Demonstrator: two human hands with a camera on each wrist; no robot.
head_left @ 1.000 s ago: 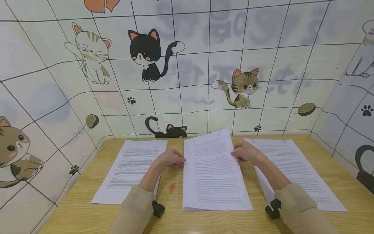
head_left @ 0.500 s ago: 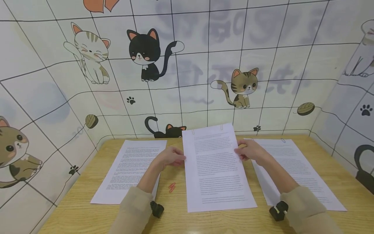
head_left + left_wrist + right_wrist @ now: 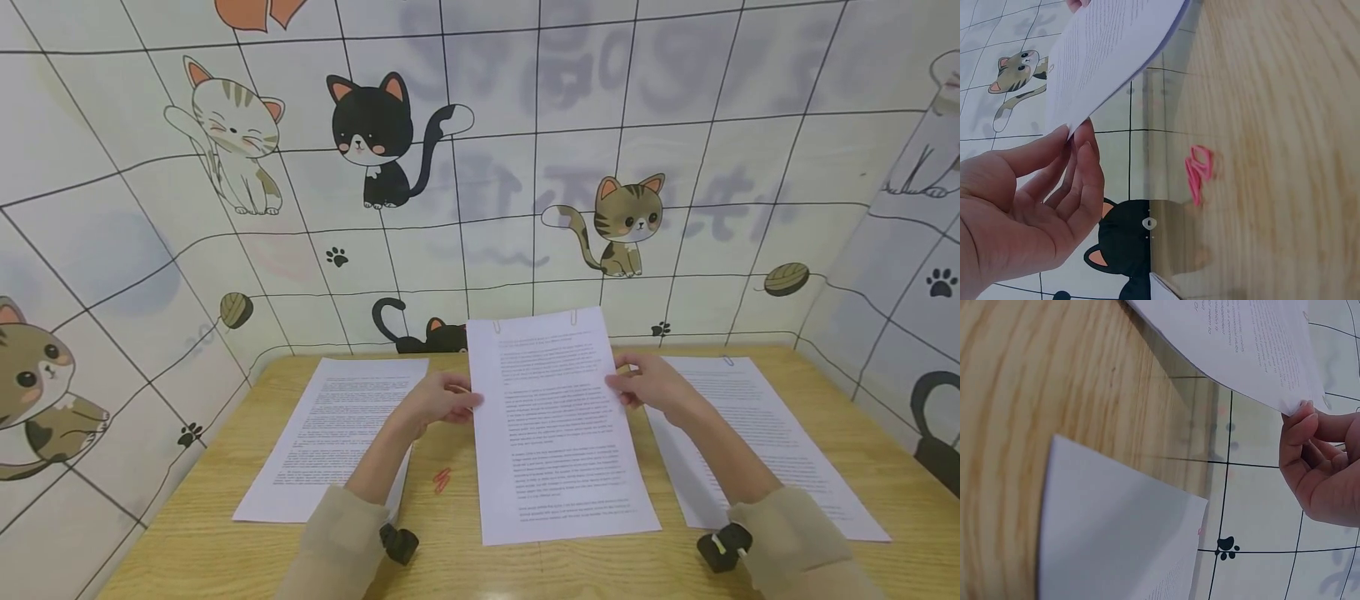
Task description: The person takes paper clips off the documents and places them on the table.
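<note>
A printed paper stack [image 3: 558,433] is held up between both hands, its top edge raised and tilted toward me. Two pale paper clips [image 3: 573,317] sit along that top edge. My left hand [image 3: 444,398] pinches the stack's left edge between thumb and fingers, as the left wrist view shows closely. On the opposite edge, my right hand [image 3: 651,389] pinches the paper with thumb and curled fingers. Red paper clips [image 3: 1199,172] lie on the table just left of the stack.
Another printed stack [image 3: 337,433] lies flat on the left of the wooden table [image 3: 442,558]. To the right lies a third stack [image 3: 765,458], with a paper clip [image 3: 727,361] at its top edge. A cat-patterned wall covering [image 3: 495,250] stands behind the table.
Both hands have raised the middle paper stack, and its top edge stands higher than before. The right hand has shifted slightly right. The side stacks and red clips stay put.
</note>
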